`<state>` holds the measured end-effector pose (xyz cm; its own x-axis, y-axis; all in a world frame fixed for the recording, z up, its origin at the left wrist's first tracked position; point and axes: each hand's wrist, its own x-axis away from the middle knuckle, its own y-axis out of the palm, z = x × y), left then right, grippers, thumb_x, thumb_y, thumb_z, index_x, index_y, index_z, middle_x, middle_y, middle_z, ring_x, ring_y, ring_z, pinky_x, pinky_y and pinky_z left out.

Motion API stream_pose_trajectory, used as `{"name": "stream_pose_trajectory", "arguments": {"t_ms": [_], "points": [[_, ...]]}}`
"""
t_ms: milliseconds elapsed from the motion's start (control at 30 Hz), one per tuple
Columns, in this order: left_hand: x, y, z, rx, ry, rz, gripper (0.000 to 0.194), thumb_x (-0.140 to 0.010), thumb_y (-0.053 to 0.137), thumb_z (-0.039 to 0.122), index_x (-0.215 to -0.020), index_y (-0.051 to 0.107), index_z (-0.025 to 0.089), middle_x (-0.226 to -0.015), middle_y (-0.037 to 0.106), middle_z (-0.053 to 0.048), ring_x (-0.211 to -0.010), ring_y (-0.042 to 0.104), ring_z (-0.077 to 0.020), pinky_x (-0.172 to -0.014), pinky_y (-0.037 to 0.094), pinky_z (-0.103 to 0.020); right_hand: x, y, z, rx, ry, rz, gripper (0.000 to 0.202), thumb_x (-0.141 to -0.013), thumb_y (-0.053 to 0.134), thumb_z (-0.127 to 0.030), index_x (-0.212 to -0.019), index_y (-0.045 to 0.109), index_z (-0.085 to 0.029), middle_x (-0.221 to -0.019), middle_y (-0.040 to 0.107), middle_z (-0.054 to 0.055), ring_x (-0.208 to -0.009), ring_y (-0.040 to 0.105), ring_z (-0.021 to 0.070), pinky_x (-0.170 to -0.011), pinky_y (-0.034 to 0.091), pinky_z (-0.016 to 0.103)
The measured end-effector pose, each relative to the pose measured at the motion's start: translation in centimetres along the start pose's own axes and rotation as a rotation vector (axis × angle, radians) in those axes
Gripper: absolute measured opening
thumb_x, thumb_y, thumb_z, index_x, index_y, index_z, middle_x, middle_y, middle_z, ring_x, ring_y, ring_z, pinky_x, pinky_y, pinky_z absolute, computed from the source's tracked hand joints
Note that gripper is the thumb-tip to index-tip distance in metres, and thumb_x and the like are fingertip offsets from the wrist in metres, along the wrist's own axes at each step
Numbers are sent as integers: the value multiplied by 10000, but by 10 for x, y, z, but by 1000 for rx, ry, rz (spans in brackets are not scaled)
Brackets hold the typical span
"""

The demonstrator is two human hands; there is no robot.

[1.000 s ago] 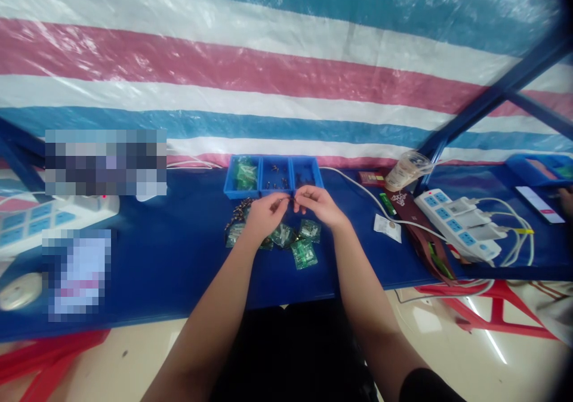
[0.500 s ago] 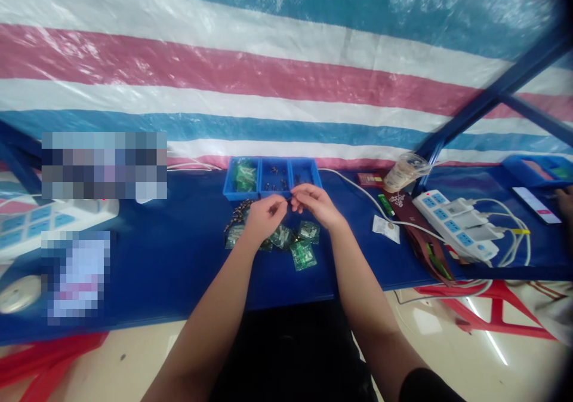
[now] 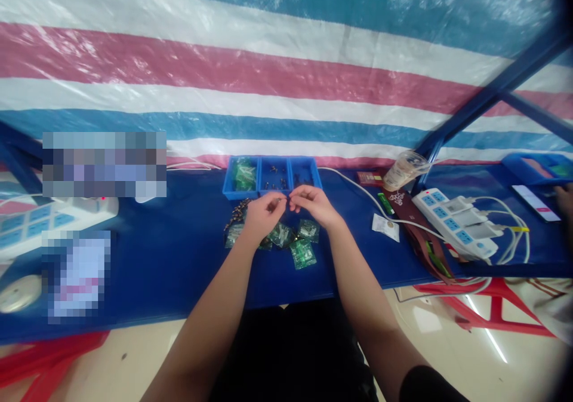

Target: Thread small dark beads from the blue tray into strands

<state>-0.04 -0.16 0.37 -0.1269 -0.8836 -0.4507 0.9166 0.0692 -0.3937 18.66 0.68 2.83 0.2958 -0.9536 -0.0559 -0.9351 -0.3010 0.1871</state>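
My left hand (image 3: pixel 264 214) is closed in a pinch, and my right hand (image 3: pixel 313 205) pinches right beside it. Their fingertips meet over something small and dark, too tiny to name. Just behind them stands a blue three-compartment tray (image 3: pixel 259 195). Its left compartment holds green plastic packets (image 3: pixel 245 175); small dark metallic parts (image 3: pixel 281 183) lie in the middle one, and a few dark bits in the right. Beneath and in front of my hands are several small clear bags with green contents (image 3: pixel 303 252). A heap of small dark metal pieces (image 3: pixel 239 211) sits to their left, partly hidden.
To the right are a plastic cup (image 3: pixel 403 172), a brown strap bag (image 3: pixel 414 229), a white packet (image 3: pixel 385 227) and a power strip (image 3: pixel 454 226) with cables. Another person's hand (image 3: pixel 564 202) is near a phone (image 3: pixel 536 203). Another power strip (image 3: pixel 58 220) lies left.
My hands stay in nearly the same place, fingertips still together, with only slight shifts of the fingers. The rest looks unchanged.
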Motion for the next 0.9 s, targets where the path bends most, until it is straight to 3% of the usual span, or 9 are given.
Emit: {"name": "stream_pose_trajectory", "arguments": {"t_ms": [200,367,900], "points": [[1,0,0,-56,-20,-33,173,-920,614,332,-934,722,197,-643,615,31,-549,526,-93,-578,429,-221,0,-2,3,51,5,-31,346,-711,852,-373,-948,701,-172,-712,714,9,-642,651,134,-605,505,259],[1,0,0,-65,-14,-34,188,-923,612,345,-917,730,198,-657,635,26,-556,538,-93,-587,441,-221,0,-1,4,73,-35,-21,314,-711,852,-387,-889,709,-173,-693,712,10,-628,653,135,-603,509,266],[1,0,-3,-33,0,30,240,-916,638,371,-1053,743,204,-652,646,26,-560,568,-98,-623,495,-230,-2,2,4,69,-43,156,356,-638,889,-407,-874,764,-170,-695,738,25,-641,693,159,-604,536,282]]}}
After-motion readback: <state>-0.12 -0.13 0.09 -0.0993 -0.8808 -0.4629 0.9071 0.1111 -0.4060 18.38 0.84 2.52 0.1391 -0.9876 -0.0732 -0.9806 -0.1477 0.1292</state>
